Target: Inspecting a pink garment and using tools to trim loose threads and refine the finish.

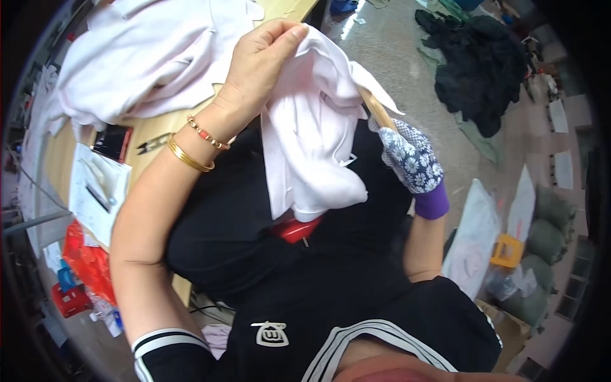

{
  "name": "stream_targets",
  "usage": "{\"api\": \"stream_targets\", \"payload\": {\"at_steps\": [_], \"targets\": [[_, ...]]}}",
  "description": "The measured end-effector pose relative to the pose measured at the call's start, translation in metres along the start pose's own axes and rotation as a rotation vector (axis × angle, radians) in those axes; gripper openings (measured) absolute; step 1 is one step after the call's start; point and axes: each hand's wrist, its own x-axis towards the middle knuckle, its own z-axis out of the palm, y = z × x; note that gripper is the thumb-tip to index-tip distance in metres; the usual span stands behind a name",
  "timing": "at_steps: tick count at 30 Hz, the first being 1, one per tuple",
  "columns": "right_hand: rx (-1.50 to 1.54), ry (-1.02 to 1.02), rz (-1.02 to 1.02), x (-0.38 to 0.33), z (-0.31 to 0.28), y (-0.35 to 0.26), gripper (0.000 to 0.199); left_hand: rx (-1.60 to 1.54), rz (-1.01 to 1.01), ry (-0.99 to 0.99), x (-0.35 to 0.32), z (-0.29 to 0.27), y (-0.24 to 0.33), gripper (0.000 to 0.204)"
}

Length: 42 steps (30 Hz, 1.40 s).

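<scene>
- Left hand (pixel 267 54), bare: thumb pressed to bent forefinger, no gap, pinching the top edge of a pale pink cloth (pixel 318 137).
- Cloth hangs between the two hands, in front of the black-clad torso; long axis runs from the pinch down toward the wearer's lap, with one flap reaching out rightward.
- Right hand (pixel 412 156), in a flowered glove with purple cuff: fingers curled closed round a wooden stick (pixel 380 113); firmness of grip cannot be told.
- Key relation: stick slants up-left from glove to the flap's edge, so cloth lies up and left of the right hand; left hand nearer, touching. Whether the tip is under the fold, cannot tell.
- Red object (pixel 296 230) just below cloth's lower end.
- Leftward: pale garment pile (pixel 153 57) and snips (pixel 154 144) on a wooden table (pixel 149 127).
- Far right: black cloth heap (pixel 480 70) on the floor (pixel 388 48).
</scene>
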Motion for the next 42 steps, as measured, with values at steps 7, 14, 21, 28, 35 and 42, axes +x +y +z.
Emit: {"api": "stream_targets", "payload": {"at_steps": [7,14,21,28,35,42], "targets": [[-0.062,0.145,-0.395,-0.007,0.015,-0.009,0.031,0.086,0.162,0.025,0.004,0.002,0.019,0.022],[-0.708,0.332,-1.097,0.028,0.027,-0.012,0.037,0.113,0.223,-0.018,0.001,0.024,0.025,0.020],[-0.620,0.229,-0.984,0.029,0.038,-0.016,0.044,0.149,0.210,-0.002,-0.003,0.021,0.030,0.020],[-0.770,0.285,-1.052,0.018,0.036,-0.013,0.035,0.428,0.397,0.040,-0.001,0.017,0.022,0.014],[-0.991,0.283,-1.059,0.010,0.036,-0.017,0.030,0.513,0.412,0.059,-0.001,0.019,0.023,0.012],[-0.949,0.418,-1.011,0.015,0.051,-0.026,0.025,0.909,0.810,-0.011,0.001,0.011,0.025,0.013]]}}
